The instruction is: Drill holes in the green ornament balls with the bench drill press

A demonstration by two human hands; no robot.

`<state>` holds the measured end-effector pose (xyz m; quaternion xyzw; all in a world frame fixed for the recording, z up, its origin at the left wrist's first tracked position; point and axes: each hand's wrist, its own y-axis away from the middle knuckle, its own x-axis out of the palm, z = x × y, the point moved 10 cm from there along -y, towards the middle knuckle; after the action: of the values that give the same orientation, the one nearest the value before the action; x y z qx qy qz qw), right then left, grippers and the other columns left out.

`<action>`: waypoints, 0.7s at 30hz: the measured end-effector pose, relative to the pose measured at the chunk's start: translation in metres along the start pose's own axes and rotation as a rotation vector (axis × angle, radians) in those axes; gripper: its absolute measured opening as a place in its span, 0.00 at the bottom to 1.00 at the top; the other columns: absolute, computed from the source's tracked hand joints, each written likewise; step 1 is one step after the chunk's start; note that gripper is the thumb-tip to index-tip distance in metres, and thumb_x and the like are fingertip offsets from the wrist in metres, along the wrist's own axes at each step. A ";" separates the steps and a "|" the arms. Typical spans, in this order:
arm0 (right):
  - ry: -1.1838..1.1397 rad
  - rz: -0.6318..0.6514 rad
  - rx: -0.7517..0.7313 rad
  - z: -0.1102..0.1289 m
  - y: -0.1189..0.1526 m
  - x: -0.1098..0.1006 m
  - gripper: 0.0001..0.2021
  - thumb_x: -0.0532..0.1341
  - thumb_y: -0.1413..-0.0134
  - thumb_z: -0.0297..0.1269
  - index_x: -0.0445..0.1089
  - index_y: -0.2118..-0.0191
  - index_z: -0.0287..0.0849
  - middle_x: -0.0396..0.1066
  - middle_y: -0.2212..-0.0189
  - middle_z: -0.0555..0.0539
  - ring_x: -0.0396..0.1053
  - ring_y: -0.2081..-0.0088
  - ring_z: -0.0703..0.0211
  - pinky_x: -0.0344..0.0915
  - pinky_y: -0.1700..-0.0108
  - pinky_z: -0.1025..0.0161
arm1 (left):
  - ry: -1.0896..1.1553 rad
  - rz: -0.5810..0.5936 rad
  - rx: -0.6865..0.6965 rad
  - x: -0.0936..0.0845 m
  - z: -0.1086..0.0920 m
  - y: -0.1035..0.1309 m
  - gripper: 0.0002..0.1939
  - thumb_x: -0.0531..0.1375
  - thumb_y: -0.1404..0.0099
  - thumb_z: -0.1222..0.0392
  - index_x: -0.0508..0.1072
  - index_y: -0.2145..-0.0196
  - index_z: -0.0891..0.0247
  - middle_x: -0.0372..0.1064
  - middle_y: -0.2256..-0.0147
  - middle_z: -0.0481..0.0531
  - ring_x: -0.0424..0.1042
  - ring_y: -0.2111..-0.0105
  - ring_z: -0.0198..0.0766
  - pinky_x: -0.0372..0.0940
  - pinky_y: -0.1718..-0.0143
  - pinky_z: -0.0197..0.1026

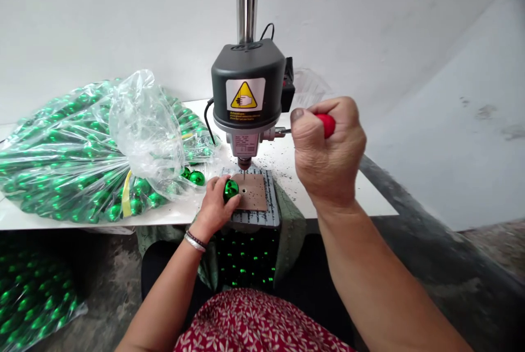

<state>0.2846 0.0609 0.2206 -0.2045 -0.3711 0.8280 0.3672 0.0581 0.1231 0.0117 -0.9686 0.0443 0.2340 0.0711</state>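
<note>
Gleaming mirror-bright green with dark reflections, the round ball (pixel 230 189) sits pinched in the left hand (pixel 215 203) just left of the small hole (pixel 244 191) in the brown board (pixel 256 194) below the drill (pixel 248 84), while the right hand (pixel 329 152) is curled round the red knob (pixel 328 125).

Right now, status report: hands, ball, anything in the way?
Left hand holds green ball, left of drill bit. Right hand grips red knob. Dark specks litter tabletop.

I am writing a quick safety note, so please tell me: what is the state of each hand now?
Left hand: holding a green ball between thumb and fingers.
Right hand: closed around a red knob.
</note>
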 end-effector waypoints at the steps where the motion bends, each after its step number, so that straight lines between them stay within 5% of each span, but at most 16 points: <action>1: 0.000 0.007 0.009 -0.001 0.000 0.000 0.15 0.60 0.35 0.51 0.62 0.68 0.48 0.64 0.74 0.54 0.62 0.74 0.66 0.65 0.70 0.63 | -0.104 0.006 0.062 0.004 -0.004 -0.001 0.27 0.68 0.38 0.60 0.72 0.41 0.58 0.66 0.40 0.61 0.67 0.37 0.56 0.62 0.31 0.59; 4: 0.007 0.039 0.035 -0.004 -0.001 0.003 0.14 0.60 0.36 0.51 0.62 0.68 0.49 0.66 0.73 0.53 0.63 0.73 0.65 0.66 0.69 0.62 | -0.271 0.051 0.123 0.014 -0.005 -0.003 0.25 0.66 0.32 0.57 0.72 0.38 0.56 0.69 0.42 0.62 0.71 0.40 0.55 0.65 0.35 0.58; 11: -0.015 0.044 0.051 -0.004 0.000 0.002 0.13 0.59 0.37 0.50 0.61 0.68 0.48 0.66 0.73 0.54 0.64 0.73 0.65 0.67 0.67 0.62 | -0.330 0.095 0.108 0.000 -0.005 -0.004 0.23 0.60 0.28 0.51 0.74 0.38 0.58 0.77 0.43 0.63 0.73 0.39 0.56 0.65 0.35 0.56; 14: -0.021 0.043 0.040 -0.002 0.000 0.002 0.13 0.59 0.38 0.50 0.62 0.68 0.48 0.65 0.72 0.54 0.63 0.72 0.66 0.66 0.68 0.63 | -0.312 0.156 0.105 -0.006 -0.008 -0.007 0.24 0.65 0.35 0.52 0.78 0.42 0.56 0.79 0.43 0.59 0.74 0.40 0.56 0.66 0.36 0.53; 21: 0.010 0.047 0.005 -0.001 -0.001 0.003 0.14 0.58 0.36 0.51 0.61 0.68 0.48 0.64 0.73 0.54 0.62 0.73 0.66 0.66 0.68 0.63 | -0.313 0.336 0.082 0.001 -0.021 -0.023 0.23 0.72 0.52 0.59 0.83 0.55 0.54 0.82 0.62 0.53 0.78 0.60 0.51 0.71 0.55 0.47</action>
<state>0.2838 0.0646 0.2207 -0.2165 -0.3621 0.8364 0.3499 0.0707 0.1418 0.0329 -0.8958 0.2027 0.3881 0.0764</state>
